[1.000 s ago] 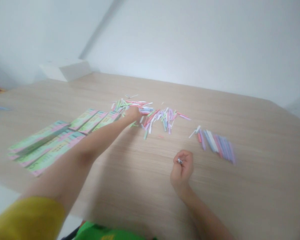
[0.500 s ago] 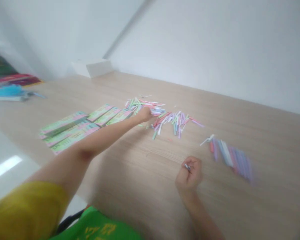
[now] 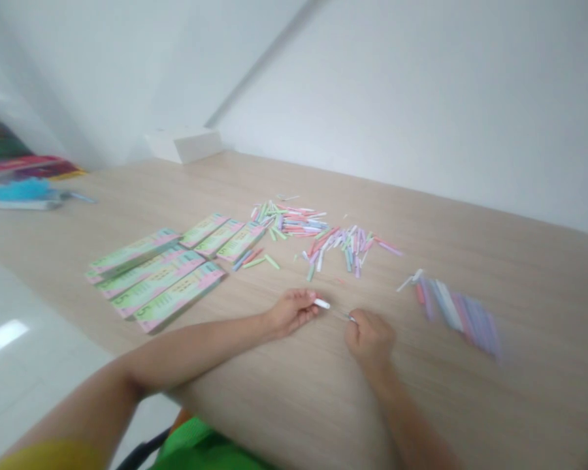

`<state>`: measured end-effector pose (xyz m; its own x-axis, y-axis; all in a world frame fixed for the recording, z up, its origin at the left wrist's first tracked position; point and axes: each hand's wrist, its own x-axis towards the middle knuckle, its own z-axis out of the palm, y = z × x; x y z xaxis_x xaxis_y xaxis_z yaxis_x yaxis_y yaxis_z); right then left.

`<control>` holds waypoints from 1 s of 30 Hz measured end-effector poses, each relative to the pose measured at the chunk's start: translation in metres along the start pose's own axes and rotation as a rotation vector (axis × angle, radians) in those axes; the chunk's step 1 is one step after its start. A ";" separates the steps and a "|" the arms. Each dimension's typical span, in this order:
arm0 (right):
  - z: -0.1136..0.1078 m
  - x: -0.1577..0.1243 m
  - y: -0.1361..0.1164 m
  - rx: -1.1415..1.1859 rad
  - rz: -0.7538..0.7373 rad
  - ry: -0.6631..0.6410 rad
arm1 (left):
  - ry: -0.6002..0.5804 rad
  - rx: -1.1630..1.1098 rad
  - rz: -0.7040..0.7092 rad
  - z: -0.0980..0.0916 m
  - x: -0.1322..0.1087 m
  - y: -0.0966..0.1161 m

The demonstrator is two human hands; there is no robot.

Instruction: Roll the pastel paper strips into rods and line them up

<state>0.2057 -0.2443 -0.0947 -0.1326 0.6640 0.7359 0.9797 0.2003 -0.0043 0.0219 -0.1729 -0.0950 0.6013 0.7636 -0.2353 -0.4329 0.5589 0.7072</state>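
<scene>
Right at the centre of the action, a white paper strip (image 3: 322, 303) is pinched in the left hand (image 3: 291, 312), its narrow, flat end poking out from the fingertips toward the other hand. The right hand (image 3: 370, 339) is curled almost into a fist around a slim metal tool (image 3: 347, 316), whose thin, shiny shaft points back at the strip; the 2 sit just apart, with no contact I can make out. Both hands are low over the table, close together.

Ahead of the hands lies a loose, jumbled heap of pastel paper strips (image 3: 323, 232) in pink, green, blue and white, with 4 or so stragglers (image 3: 252, 259) nearer the left hand. Beyond the right hand, a tidier fan of lilac, blue and pink strips (image 3: 453, 314) lies side by side, slightly blurred. Left of the left hand sit long printed green-and-pink paper sheets (image 3: 164, 281), flat and cut into bands.

All of it is on a pale wood-grain table (image 3: 494, 398) with a rounded corner, fine streaks running along it. Far off to the left, past the table's end, is a white box (image 3: 183, 145) against bright white walls (image 3: 421, 98), and a glossy white floor (image 3: 10, 352) shines below the table edge.
</scene>
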 end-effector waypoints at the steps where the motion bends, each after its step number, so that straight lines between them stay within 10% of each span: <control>1: 0.001 0.000 0.000 0.003 -0.031 -0.014 | -0.031 0.025 -0.003 -0.003 0.001 -0.004; 11: 0.004 -0.004 -0.003 0.016 -0.220 -0.077 | -0.227 0.177 -0.090 -0.008 0.004 -0.008; 30: -0.006 -0.012 -0.003 -0.030 -0.237 -0.061 | -0.205 0.220 -0.033 -0.009 -0.004 0.001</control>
<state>0.2055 -0.2573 -0.0991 -0.3670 0.6433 0.6720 0.9241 0.3346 0.1844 0.0130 -0.1729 -0.0990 0.7456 0.6522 -0.1366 -0.2686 0.4817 0.8342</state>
